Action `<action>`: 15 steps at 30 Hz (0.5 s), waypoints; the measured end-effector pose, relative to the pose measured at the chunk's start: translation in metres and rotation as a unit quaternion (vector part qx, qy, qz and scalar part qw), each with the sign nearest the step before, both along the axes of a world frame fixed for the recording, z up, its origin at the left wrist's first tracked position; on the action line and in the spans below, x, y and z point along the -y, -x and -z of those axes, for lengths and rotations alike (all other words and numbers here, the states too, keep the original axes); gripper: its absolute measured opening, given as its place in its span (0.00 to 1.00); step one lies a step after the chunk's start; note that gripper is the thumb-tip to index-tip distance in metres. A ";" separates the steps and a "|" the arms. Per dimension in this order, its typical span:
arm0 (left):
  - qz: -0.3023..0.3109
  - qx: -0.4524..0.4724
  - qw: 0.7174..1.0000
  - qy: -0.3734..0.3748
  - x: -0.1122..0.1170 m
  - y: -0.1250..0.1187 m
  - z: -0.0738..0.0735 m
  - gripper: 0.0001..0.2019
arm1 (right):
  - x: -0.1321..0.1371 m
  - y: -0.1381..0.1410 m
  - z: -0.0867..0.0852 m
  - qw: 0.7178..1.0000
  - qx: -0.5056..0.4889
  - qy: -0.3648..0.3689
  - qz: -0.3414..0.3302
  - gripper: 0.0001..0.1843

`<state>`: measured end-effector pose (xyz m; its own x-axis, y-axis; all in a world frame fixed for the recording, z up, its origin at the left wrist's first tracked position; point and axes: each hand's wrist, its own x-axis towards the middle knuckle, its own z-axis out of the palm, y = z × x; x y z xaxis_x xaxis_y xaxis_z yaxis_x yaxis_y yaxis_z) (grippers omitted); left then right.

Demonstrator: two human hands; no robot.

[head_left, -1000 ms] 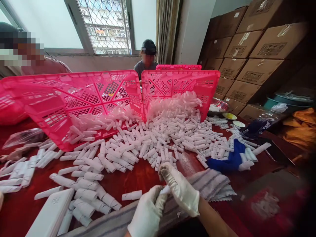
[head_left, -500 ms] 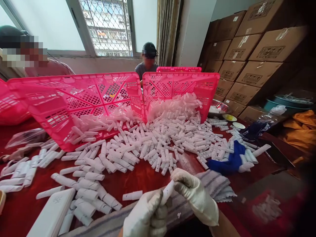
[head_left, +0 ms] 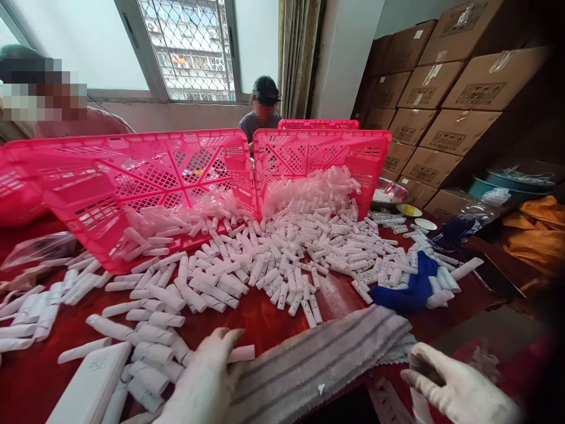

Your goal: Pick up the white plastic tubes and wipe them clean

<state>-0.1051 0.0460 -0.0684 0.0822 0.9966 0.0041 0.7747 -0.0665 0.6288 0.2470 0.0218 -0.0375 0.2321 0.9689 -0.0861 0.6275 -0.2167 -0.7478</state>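
A: Left hand 1st, pls. Where & how?
B: Left hand (head_left: 200, 380), in a white fabric glove, is near, a bit left of the mid. Fingers spread to the far & near sides of a small white paper-like tube (head_left: 246, 353); can't tell if they touch it, b/c the glove hides its left end.
A: Tube's on what?
B: Glossy dark-red tabletop (head_left: 265, 321), just past the far edge of a fluffy grey striped cloth (head_left: 318, 365).
A: Right hand?
B: Right hand (head_left: 461, 386) is near right, same sort of glove, well apart from the left. Fingers curled, w/ a hollow inside. A pale, narrow white piece (head_left: 420, 407) shows just under the fingertips (blurry down there, fwiw); can't tell if it's pinched.
A: Rest of the tabletop?
B: Big spread of similar white tubes (head_left: 220, 282), left to right, running far to two bright-pink lattice plastic baskets: left basket (head_left: 132, 138), right basket (head_left: 322, 135). Both open toward the near side, w/ more tubes inside. White rect. block (head_left: 90, 383) near left; royal-blue fabric bundle (head_left: 408, 288) at right, tubes touching it.
A: Anything far right?
B: Stacked brown cardboard boxes (head_left: 474, 88).
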 end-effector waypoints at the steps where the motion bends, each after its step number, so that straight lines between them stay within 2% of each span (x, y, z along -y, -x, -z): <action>1: -0.002 -0.040 0.999 0.004 -0.003 0.008 0.002 0.16 | -0.002 -0.002 -0.001 0.999 0.036 0.017 0.002 0.12; 3: 0.017 -0.056 0.998 0.026 -0.009 0.013 0.005 0.17 | -0.016 0.013 0.003 0.998 0.060 0.022 -0.013 0.11; 6: 0.036 0.021 0.998 0.050 -0.022 0.002 0.007 0.16 | -0.053 0.062 0.019 0.993 0.113 -0.007 -0.042 0.12; 9: -0.024 0.070 0.997 0.034 -0.031 -0.009 0.004 0.15 | -0.085 0.100 0.038 0.977 0.197 -0.013 -0.077 0.15; 11: -0.067 0.162 0.983 0.045 -0.033 -0.013 0.000 0.17 | -0.094 0.107 0.043 0.973 0.219 -0.027 -0.068 0.15; 13: -0.093 0.336 0.932 0.098 -0.032 -0.018 -0.003 0.18 | -0.091 0.105 0.043 0.973 0.221 -0.043 -0.053 0.13; 14: -0.100 0.420 0.893 0.125 -0.031 -0.022 -0.003 0.18 | -0.087 0.104 0.040 0.980 0.184 -0.055 -0.052 0.13; 15: -0.102 0.481 0.859 0.145 -0.030 -0.027 -0.003 0.20 | -0.081 0.103 0.037 0.990 0.107 -0.068 -0.058 0.12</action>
<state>-0.0781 0.0763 -0.0658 0.0031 0.9607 -0.2777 -0.1357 0.2755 0.9517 0.1436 0.1033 -0.0746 0.1178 0.9893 0.0866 0.7892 -0.0403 -0.6129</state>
